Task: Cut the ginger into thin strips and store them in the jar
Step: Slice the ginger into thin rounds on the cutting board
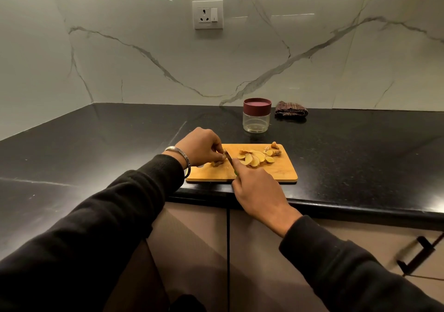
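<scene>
Steel bangle [181, 155], engraving unreadable

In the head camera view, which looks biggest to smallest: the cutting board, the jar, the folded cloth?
1. cutting board, clearly largest.
2. and 3. jar and folded cloth: they look alike in size, so I won't rank them.

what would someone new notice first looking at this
Probably the two hands at the near edge of the black counter: the left hand holds a ginger piece on the wooden cutting board while the right hand grips a knife beside it. Next come the pale ginger slices on the board's right side, and the lidded jar standing behind it.
</scene>
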Available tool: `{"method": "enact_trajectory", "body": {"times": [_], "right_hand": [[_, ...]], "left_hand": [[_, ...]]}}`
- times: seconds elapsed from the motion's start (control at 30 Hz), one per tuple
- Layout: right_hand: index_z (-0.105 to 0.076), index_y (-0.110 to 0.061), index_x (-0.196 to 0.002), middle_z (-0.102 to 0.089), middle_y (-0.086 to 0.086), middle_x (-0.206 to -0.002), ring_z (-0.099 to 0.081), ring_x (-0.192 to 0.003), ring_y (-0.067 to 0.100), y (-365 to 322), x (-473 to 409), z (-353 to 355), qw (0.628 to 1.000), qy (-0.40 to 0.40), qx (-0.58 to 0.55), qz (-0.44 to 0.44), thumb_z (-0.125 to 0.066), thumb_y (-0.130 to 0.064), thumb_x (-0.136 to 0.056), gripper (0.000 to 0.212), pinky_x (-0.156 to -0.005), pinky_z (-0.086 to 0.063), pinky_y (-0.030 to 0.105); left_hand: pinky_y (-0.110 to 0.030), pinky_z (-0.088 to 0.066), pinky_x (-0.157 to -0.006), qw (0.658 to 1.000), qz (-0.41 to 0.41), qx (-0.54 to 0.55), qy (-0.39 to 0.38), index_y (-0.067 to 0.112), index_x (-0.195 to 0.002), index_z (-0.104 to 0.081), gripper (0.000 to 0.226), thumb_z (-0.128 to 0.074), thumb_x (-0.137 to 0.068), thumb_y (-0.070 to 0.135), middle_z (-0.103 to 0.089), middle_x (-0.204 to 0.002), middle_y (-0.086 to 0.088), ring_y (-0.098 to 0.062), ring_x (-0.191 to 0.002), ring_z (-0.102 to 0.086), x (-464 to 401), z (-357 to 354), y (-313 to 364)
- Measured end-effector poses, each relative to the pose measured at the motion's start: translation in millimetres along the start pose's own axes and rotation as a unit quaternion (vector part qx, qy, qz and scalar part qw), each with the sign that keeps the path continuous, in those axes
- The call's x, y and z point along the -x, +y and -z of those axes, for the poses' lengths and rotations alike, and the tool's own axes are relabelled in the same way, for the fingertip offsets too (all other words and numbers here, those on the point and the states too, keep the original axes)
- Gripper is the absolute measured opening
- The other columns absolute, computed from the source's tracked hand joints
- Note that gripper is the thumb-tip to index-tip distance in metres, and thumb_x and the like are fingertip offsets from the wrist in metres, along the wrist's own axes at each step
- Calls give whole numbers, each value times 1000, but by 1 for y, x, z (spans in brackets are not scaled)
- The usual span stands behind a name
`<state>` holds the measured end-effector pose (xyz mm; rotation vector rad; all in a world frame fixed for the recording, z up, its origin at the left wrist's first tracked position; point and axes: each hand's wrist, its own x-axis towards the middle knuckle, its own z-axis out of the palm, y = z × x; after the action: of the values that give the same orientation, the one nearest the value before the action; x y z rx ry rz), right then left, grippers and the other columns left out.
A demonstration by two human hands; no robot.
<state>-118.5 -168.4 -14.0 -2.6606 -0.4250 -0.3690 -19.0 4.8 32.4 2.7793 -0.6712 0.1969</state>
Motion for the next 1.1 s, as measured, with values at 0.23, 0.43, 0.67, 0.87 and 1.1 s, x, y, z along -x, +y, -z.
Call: {"method": "enact_trajectory", "body": {"times": [0.23,0.43,0.67,0.87,1.1], "right_hand": [[-26,-22,-157,-59,1,-86,-56,-73,15,-7,-6,-6,1000,-2,18,3,-40,-30,-105,55,-60,-46,27],[-28,-22,-157,-53,-3,-85,-52,-74,12,-6,-16,-8,1000,1,4,11,-39,-28,-105,53,-61,-43,26],[-27,-23,-157,-52,-3,-88,-51,-76,12,-6,-22,-8,1000,-9,8,13,-38,-29,-106,53,-58,-38,23],[-24,-25,-158,-64,5,-106,-52,-82,15,0,-21,-1,998,-55,43,7,-41,-28,-106,55,-64,-43,27],[-23,-23,-158,-63,6,-114,-55,-91,18,1,-5,0,996,-82,42,13,-41,-28,-103,57,-74,-48,32]], "left_hand": [[-10,-50,-58,999,29,41,12,14,-90,-77,13,-74,-88,27,-69,-74,14,5,-60,-64,1,-3,2],[-4,-42,-49,998,23,62,4,11,-92,-78,13,-71,-91,23,-68,-73,11,12,-53,-59,5,-3,1],[-5,-45,-54,996,36,76,19,15,-89,-78,10,-72,-91,23,-67,-69,14,10,-56,-61,8,-5,0],[-16,-57,-66,995,50,78,31,14,-90,-78,10,-73,-89,23,-73,-77,7,-3,-63,-66,5,-7,8],[-22,-60,-71,992,72,94,35,16,-92,-78,14,-74,-88,28,-74,-79,7,-6,-68,-70,9,-9,2]]}}
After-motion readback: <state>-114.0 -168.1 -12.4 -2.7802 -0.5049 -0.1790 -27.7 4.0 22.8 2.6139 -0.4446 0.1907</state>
